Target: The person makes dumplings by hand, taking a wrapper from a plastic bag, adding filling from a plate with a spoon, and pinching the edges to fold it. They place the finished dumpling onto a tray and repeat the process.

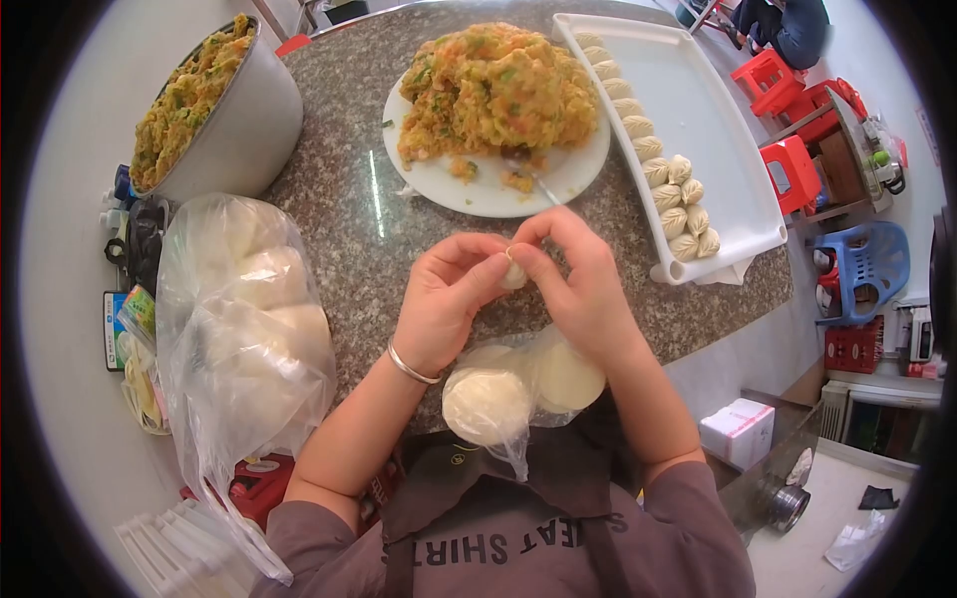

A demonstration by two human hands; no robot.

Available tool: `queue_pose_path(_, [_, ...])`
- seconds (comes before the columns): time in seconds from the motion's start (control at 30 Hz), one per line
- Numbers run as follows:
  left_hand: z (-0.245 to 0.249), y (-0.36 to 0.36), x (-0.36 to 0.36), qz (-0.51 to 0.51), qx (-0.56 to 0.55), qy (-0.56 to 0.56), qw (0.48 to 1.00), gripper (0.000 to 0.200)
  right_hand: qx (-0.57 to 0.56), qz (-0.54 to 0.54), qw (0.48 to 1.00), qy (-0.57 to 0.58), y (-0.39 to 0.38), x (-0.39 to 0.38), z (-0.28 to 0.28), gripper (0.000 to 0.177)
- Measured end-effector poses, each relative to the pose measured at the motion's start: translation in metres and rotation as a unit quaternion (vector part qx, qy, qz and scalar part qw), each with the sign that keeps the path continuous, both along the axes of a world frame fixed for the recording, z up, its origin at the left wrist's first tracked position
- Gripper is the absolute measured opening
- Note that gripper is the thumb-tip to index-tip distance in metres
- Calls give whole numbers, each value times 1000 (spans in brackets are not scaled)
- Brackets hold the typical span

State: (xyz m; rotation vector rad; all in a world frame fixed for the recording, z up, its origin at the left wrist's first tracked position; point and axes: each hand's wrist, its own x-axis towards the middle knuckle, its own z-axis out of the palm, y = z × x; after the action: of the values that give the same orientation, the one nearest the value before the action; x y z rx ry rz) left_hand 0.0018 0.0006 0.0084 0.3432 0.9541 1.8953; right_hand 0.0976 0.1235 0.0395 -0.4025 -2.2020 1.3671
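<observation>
Between the fingertips of both hands is a small pale dumpling (513, 273), pinched at its top. My left hand (452, 282), with a silver bangle at the wrist, holds its left side. My right hand (570, 271) grips it from the right, and a thin utensil handle (547, 189) shows just above that hand. Beyond the hands, a white plate (469, 202) bears a heap of orange-yellow filling (498, 85). Below the hands lie round dough wrappers (486, 407) in clear plastic. Pleated dumplings (675, 219) line the left side of a white tray (726, 159).
A metal pot (254, 125) of filling stands at the back left of the speckled table (344, 120). A plastic bag of dough (264, 299) lies at the left. Red stools (768, 82), a blue chair (867, 261) and a seated person (783, 30) are at the right.
</observation>
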Motion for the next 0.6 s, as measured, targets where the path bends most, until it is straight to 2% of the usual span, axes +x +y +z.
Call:
queue_pose_path(0.13, [-1, 0, 0, 6, -6, 24, 1000, 8, -17, -13, 1000, 3, -3, -1, -2, 9])
queue_pose_path(0.2, [-3, 2, 2, 59, 12, 40, 997, 12, 52, 2, 998, 33, -4, -2, -3, 10])
queue_pose_path(0.33, [-2, 1, 1, 49, -2, 101, 994, 12, 82, -12, 996, 17, -3, 0, -3, 10])
queue_pose_path(0.4, [3, 0, 2, 12, -3, 107, 994, 14, 31, -31, 999, 7, -3, 1, -1, 10])
queue_pose_path(0.53, [4, -2, -3, -27, -10, 72, 997, 18, 61, -29, 998, 4, 1, 3, -2, 10])
queue_pose_path(0.6, [6, -2, -3, -46, 2, 3, 999, 19, -48, -38, 998, 23, 4, 1, 1, 8])
